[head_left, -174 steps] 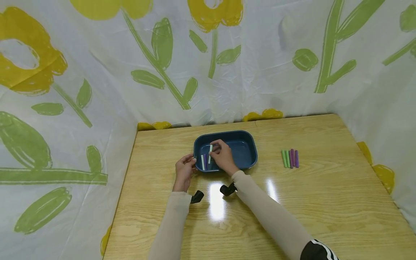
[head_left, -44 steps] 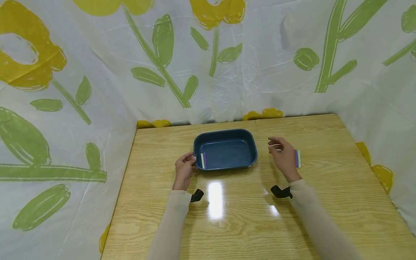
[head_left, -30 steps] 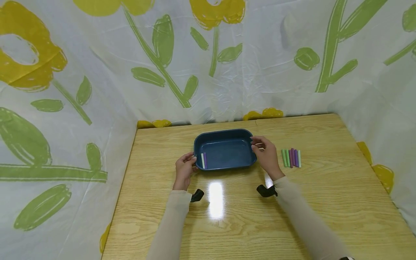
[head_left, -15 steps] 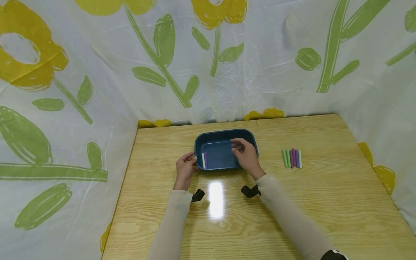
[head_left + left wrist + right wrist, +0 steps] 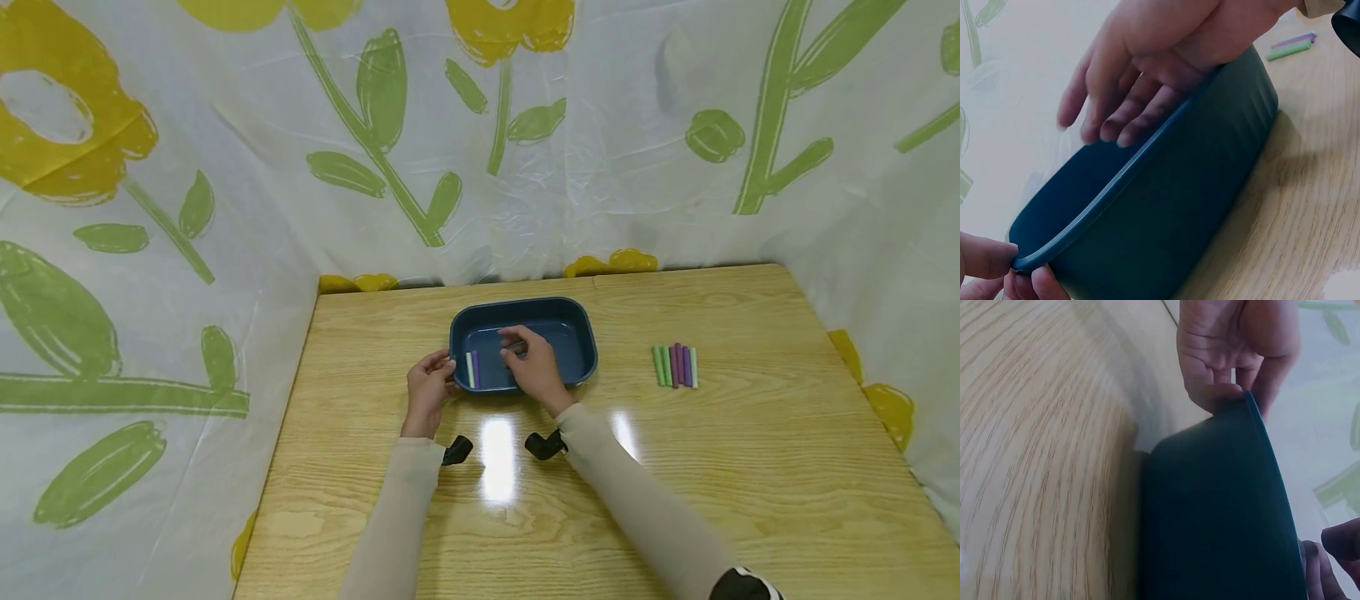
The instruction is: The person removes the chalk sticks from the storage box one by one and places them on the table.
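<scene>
My left hand [image 5: 427,385] pinches the rim at the left end of a dark blue plastic basin [image 5: 577,350]; in the left wrist view the thumb [image 5: 988,256] lies over the rim and the fingers are below it. Inside the basin's left end lie a white chalk stick [image 5: 470,370] and a purple chalk stick [image 5: 476,369], side by side. Over the middle of the basin hovers my right hand [image 5: 536,367], its fingers loosely bent and holding nothing. The left wrist view also has this right hand [image 5: 1154,62] above the basin, without chalk in its fingers.
On the wooden table [image 5: 360,508], right of the basin, several chalk sticks lie in a row: green [image 5: 662,366], purple-red [image 5: 677,366], purple [image 5: 686,367] and white [image 5: 693,367]. A flower-printed sheet [image 5: 600,150] hangs behind the table and at its sides.
A white stick that my right hand held in the basin now lies at the right end of the row. That hand has come back left, over the basin. My left hand has stayed put.
</scene>
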Motion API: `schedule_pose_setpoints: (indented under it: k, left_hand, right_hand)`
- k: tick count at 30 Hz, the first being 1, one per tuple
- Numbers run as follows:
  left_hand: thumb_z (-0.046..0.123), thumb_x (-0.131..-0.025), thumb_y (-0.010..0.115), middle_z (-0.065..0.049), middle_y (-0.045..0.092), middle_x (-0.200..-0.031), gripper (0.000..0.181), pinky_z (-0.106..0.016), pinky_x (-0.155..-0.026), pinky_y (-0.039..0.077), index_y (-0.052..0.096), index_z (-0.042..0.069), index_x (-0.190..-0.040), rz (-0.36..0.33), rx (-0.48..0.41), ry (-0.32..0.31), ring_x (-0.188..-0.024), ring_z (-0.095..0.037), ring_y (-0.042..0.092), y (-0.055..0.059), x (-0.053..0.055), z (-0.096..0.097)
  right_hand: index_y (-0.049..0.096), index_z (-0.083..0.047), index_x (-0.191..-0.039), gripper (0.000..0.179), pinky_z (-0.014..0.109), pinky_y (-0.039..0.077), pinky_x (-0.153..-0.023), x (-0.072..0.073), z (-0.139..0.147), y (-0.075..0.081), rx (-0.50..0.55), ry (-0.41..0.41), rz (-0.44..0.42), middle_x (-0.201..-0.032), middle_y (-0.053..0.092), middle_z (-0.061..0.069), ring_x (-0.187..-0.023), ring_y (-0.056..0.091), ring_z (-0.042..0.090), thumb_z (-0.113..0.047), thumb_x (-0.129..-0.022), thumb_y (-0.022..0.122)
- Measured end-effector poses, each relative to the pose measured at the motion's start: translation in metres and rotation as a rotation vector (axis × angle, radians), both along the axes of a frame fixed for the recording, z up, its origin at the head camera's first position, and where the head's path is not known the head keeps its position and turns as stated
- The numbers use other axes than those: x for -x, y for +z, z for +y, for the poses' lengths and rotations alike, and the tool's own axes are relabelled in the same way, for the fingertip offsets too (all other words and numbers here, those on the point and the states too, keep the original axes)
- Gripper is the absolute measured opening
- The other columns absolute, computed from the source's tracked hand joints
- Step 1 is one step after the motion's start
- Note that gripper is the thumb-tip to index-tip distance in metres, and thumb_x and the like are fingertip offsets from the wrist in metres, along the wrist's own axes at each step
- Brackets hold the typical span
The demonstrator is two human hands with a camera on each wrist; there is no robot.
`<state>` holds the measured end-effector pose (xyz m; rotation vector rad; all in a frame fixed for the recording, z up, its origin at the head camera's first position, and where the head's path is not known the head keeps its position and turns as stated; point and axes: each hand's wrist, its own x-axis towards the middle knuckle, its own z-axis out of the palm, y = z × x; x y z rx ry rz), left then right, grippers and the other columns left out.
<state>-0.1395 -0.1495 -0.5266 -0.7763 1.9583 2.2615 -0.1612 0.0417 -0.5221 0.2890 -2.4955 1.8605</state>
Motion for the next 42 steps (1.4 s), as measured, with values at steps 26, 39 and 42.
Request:
schedule_pose_setpoints:
  k: [26,39,42]
  left_hand:
    - [0.001,-0.105,0.062,-0.006,0.058,-0.103,0.031,-0.026,-0.065,0.054,0.065,-0.004,-0.135,-0.001,-0.014,-0.021,-0.079,-0.016,0.064,0.001,-0.001,-0.001]
    - [0.0,-0.104,0.063,-0.005,0.057,-0.101,0.032,-0.025,-0.065,0.053,0.065,-0.005,-0.135,-0.003,-0.017,-0.02,-0.078,-0.015,0.063,0.002,-0.001,-0.002]
    - [0.0,-0.104,0.063,-0.005,0.057,-0.101,0.033,-0.025,-0.065,0.054,0.064,-0.006,-0.136,0.003,-0.017,-0.021,-0.078,-0.015,0.063,0.001,-0.001,-0.002]
  right_hand:
    - [0.069,0.001,-0.13,0.032,0.045,0.06,-0.088,0.013,-0.043,-0.005,-0.11,0.088,-0.071,-0.114,0.072,0.019,-0.099,0.071,0.033,0.007,-0.099,0.065]
    - [0.067,0.003,-0.133,0.038,0.047,0.059,-0.091,0.02,-0.042,-0.007,-0.236,0.117,-0.165,-0.116,0.073,0.022,-0.105,0.073,0.036,0.006,-0.095,0.071]
    - [0.066,0.002,-0.135,0.041,0.046,0.059,-0.09,0.022,-0.042,-0.007,-0.258,0.131,-0.209,-0.116,0.074,0.021,-0.105,0.072,0.035,0.005,-0.095,0.071]
